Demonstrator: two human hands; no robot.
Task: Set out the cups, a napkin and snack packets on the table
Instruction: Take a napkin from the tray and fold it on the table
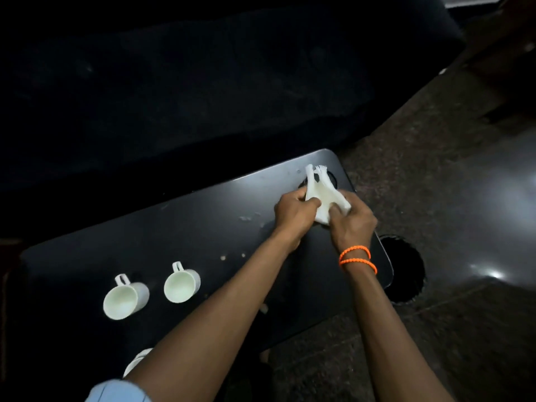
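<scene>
Both hands hold a white paper napkin above the far right end of the black table. My left hand pinches its left side and my right hand pinches its right side; the napkin's top edge sticks up, partly spread. Two white cups stand upright on the left part of the table: one nearer the left, one to its right, handles pointing away from me. A third white cup peeks out under my left forearm at the near edge. No snack packets are visible.
A dark sofa runs along the far side of the table. Small white crumbs lie on the tabletop near my left hand. A round dark opening shows beside the table's right end, over a speckled stone floor.
</scene>
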